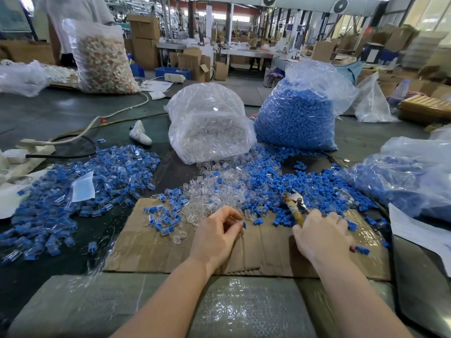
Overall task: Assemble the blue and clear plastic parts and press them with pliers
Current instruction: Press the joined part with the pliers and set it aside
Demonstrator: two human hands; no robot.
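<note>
— Hands?
— My left hand (217, 230) pinches a small blue part (244, 225) over the cardboard (151, 242). My right hand (322, 234) grips the pliers (296, 206).
— Parts?
— Clear pieces (210, 191) and blue pieces (314, 186) heaped on the bench (61, 111) just ahead.

Dark table (61, 111) under cardboard sheet (151, 247), bags, loose plastic parts (73, 196)

Left hand (216, 234): bare forearm reaching in from the near edge, palm down, fingers curled, pinching at the fingertips. Right hand (322, 234): bare forearm likewise, palm down, to the right, fingers curled in a grip.
</note>
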